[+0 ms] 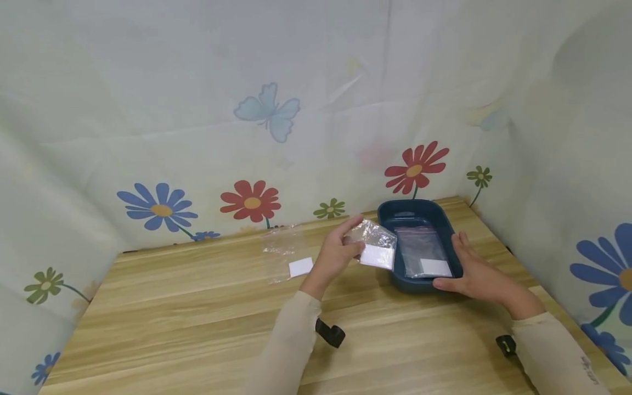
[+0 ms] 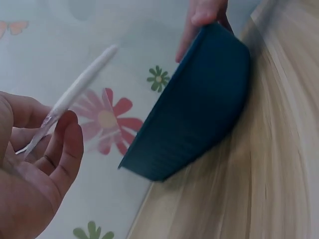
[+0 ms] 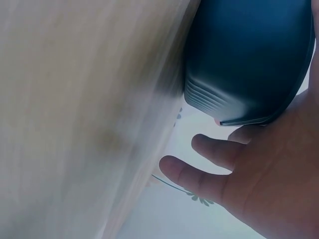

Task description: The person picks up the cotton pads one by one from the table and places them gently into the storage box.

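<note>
My left hand [image 1: 336, 255] pinches a clear plastic bag [image 1: 372, 233] between thumb and fingers, beside the basin's left rim. A white card [image 1: 377, 257] sits in the lower part of this bag, seen edge-on in the left wrist view. My right hand [image 1: 476, 274] rests against the front right corner of the dark blue basin [image 1: 417, 286], thumb on the front rim. Its other fingers stay fairly straight and spread along the right side. Inside the basin lies a clear zip bag [image 1: 419, 247] with a white card [image 1: 435, 267] at its lower right.
Another clear bag [image 1: 281, 241] with a white card [image 1: 300, 267] lies on the wooden table [image 1: 197, 329], left of my left hand. A flower-printed curtain [image 1: 316, 109] encloses the table's back and sides. Black straps [image 1: 331, 333] hang at both wrists.
</note>
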Demonstrator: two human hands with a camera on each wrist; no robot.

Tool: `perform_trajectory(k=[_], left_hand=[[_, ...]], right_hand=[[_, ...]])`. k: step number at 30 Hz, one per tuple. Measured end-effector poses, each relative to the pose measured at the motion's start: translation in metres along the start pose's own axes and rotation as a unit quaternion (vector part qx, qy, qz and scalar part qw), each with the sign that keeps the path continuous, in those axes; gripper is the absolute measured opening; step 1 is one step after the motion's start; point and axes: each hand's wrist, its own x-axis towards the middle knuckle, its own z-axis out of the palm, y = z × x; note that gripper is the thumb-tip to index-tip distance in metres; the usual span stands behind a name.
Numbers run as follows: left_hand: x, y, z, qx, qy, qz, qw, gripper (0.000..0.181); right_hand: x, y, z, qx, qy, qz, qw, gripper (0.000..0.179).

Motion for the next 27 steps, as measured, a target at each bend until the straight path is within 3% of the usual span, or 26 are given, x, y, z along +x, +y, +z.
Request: perform_trajectory(k=[8,11,13,16,23,27], left_hand=[[0.032,0.001,0.043,-0.022,-0.039,-0.031,0.9985,0.075],[0.043,0.0,0.06,0.023,-0.017,-0.037,0.9989,0.073],[0.05,-0.003,0.072,0.083,0.001,-0.034,0.996,0.072],[0.058,-0.007,0.089,0.169,0.012,-0.026,0.9852,0.07],[0.065,-0.016,0.119,0.239,0.002,-0.027,0.9707,0.076],[0.068,-0.022,0.129,0.331,-0.007,-0.058,0.9417,0.074]], right_hand=[[-0.001,-0.001,0.001,0.001,0.006,0.001,1.0,0.124],[0.0,0.0,0.001,-0.001,0.009,-0.001,1.0,0.124],[0.001,0.0,0.002,-0.002,0.01,0.001,0.9999,0.125],[0.0,0.001,0.002,-0.001,0.011,0.002,0.9999,0.125],[0.003,0.003,0.005,0.009,0.012,0.002,0.9999,0.126],[0.002,0.005,0.004,0.009,0.013,0.005,0.9999,0.126]])
